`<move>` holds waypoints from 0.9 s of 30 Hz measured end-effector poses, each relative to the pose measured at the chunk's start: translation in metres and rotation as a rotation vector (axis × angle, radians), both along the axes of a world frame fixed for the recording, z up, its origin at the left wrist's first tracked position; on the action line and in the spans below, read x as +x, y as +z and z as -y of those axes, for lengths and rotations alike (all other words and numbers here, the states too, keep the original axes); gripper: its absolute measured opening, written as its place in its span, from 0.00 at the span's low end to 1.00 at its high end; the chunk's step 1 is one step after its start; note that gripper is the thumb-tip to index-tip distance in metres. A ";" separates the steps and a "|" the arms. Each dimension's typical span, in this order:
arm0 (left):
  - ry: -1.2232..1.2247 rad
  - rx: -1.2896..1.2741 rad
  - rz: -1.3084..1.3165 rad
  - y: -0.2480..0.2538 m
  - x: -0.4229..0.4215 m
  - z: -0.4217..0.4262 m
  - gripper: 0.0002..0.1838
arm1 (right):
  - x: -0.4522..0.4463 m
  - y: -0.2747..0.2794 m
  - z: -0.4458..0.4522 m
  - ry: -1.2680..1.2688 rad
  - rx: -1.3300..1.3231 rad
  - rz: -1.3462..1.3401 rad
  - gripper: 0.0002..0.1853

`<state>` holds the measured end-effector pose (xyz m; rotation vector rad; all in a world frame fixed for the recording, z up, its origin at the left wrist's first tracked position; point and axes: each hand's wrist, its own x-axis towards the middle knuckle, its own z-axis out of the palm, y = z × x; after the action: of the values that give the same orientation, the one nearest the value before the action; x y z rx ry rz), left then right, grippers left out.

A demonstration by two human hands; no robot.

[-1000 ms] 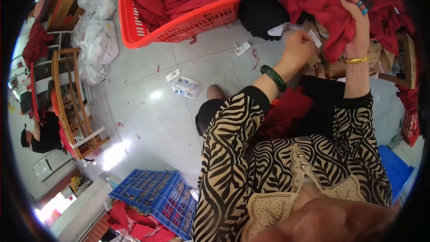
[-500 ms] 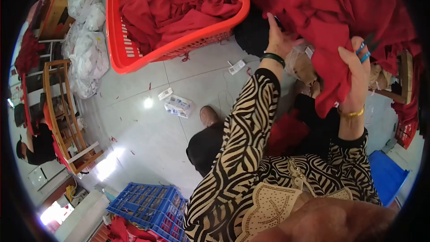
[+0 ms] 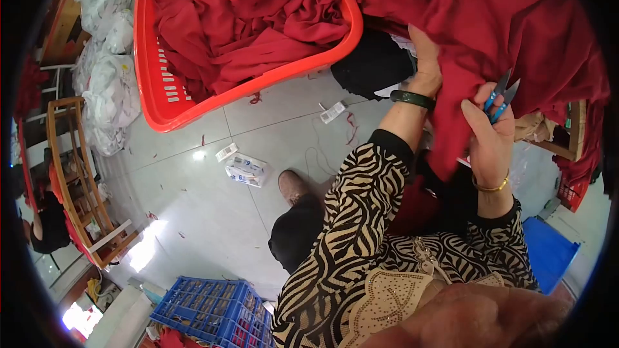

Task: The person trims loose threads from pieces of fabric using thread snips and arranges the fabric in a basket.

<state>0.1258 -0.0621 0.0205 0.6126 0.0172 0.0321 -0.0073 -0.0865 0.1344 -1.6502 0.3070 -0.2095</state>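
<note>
A heap of dark red fabric (image 3: 535, 32) fills the upper right, with a narrow end of it hanging down between my two hands. My left hand (image 3: 425, 61), with a dark green bangle at its wrist, reaches up to the fabric's left edge; its fingers are hidden behind the folds. In my right hand (image 3: 490, 145) are small thread snips (image 3: 498, 104) with blue handles, their two dark blades apart and pointing up. The right thumb is beside the hanging fabric. Whether it presses on the cloth is unclear.
An orange-red plastic basket (image 3: 251, 87) full of red fabric stands to the left. White plastic bags (image 3: 113, 96) and a wooden frame (image 3: 74, 167) are farther left. Below sits a blue crate (image 3: 200, 306). Packets (image 3: 246, 169) and thread scraps lie on the tiled floor.
My left hand, with fingers spread before, has moved up and right into the fabric. My right hand has shifted down and left, and the snips show more clearly. The view has shifted slightly.
</note>
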 end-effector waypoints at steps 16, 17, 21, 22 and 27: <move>0.209 1.588 0.784 0.018 -0.017 -0.039 0.05 | 0.004 -0.014 -0.025 0.223 0.017 0.036 0.06; 0.248 1.474 0.809 0.018 -0.019 -0.037 0.05 | 0.005 -0.016 -0.022 0.218 -0.008 0.042 0.07; 0.435 1.291 0.917 0.019 -0.030 -0.033 0.08 | 0.011 -0.021 -0.015 0.072 -0.347 0.235 0.12; 0.543 1.263 0.944 0.018 -0.033 -0.033 0.08 | 0.015 -0.022 -0.012 0.029 -0.443 0.312 0.14; 0.178 1.450 1.012 0.026 -0.046 -0.026 0.11 | 0.035 -0.028 0.010 -0.104 -0.559 0.330 0.17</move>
<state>0.0796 -0.0363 0.0468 1.9772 -1.0128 0.5600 0.0279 -0.0968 0.1068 -2.1094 0.0815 -0.6874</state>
